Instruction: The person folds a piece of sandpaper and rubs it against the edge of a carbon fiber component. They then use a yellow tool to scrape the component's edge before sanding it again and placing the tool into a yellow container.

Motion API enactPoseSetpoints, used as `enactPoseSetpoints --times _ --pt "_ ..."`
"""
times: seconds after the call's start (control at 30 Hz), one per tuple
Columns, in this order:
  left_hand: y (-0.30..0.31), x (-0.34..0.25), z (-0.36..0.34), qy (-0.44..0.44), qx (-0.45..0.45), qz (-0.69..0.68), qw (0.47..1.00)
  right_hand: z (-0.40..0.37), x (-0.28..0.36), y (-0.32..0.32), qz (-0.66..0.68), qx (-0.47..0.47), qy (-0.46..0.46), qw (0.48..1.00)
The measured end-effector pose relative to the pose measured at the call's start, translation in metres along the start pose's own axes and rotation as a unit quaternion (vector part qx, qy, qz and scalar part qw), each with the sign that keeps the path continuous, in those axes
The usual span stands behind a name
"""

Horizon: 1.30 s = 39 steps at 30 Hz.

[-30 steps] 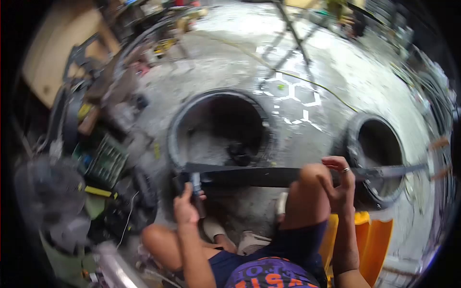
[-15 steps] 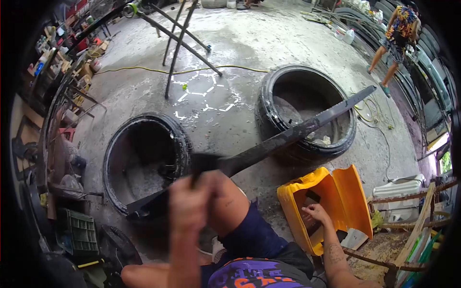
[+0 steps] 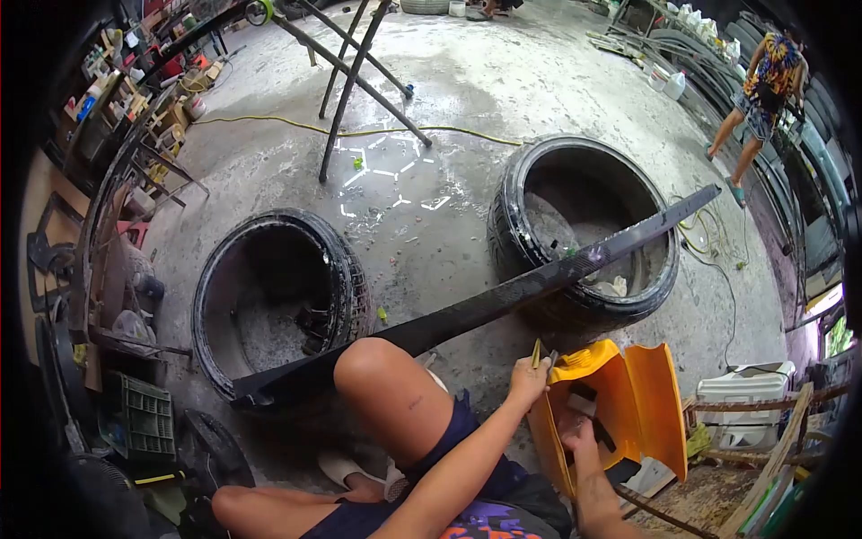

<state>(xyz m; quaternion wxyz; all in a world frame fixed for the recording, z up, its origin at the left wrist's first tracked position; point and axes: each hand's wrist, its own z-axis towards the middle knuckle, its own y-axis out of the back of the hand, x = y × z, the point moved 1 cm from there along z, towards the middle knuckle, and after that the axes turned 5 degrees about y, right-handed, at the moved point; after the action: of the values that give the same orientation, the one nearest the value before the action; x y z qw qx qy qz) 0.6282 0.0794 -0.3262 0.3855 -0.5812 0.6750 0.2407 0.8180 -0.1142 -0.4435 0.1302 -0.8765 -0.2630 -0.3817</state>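
Note:
My left hand (image 3: 528, 381) is closed beside the near-left rim of a cut yellow plastic container (image 3: 660, 404). From its fingers sticks a thin yellow tool (image 3: 536, 353), whose exact kind I cannot make out. My right hand (image 3: 580, 438) reaches down inside the container, its fingers mostly hidden. Near it in there lie a dark block with a pale side (image 3: 582, 398) and a dark flat piece (image 3: 603, 437). In front of my raised knee, a long black panel (image 3: 485, 301) rests across the left tire (image 3: 211, 310) and the right tire (image 3: 503, 216).
Metal stand legs (image 3: 359, 81) rise beyond the tires, with a yellow cord (image 3: 476, 135) along the floor. A green crate (image 3: 142, 427) sits at left. A white case (image 3: 745, 404) and rusty bars (image 3: 763, 404) are at right. A person (image 3: 768, 81) stands far right.
My left hand has moved from over the panel to the container's rim and now holds the thin yellow tool. My right hand has gone lower inside the container. The view has shifted slightly.

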Motion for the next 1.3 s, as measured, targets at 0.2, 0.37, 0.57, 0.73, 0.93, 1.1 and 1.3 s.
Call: enactPoseSetpoints --times 0.2,0.37,0.57,0.73,0.93,1.1,1.3 --pt "-0.004 0.019 0.011 -0.001 -0.006 0.035 0.999 -0.049 0.11 -0.076 0.144 0.272 -0.087 0.948" --pt "-0.003 0.019 0.016 0.016 0.001 -0.036 0.999 -0.079 0.137 -0.153 -0.092 0.406 -0.106 0.903" --pt "0.013 -0.014 0.002 0.125 0.059 -0.198 0.97 -0.092 0.158 -0.173 -0.176 0.398 -0.051 0.899" --pt "0.011 -0.013 0.005 0.08 0.011 -0.105 0.991 -0.058 0.135 -0.104 -0.135 0.295 0.018 0.946" --pt "0.004 -0.005 0.007 0.033 0.015 -0.09 0.995 0.002 0.051 -0.048 0.042 0.283 -0.147 0.947" --pt "0.011 -0.015 0.005 0.042 0.001 -0.061 0.997 0.129 -0.068 0.046 -0.141 0.014 -0.068 0.988" --pt "0.008 -0.01 0.007 0.037 0.0 -0.075 0.997 0.055 -0.03 0.019 0.065 -0.037 -0.136 0.988"
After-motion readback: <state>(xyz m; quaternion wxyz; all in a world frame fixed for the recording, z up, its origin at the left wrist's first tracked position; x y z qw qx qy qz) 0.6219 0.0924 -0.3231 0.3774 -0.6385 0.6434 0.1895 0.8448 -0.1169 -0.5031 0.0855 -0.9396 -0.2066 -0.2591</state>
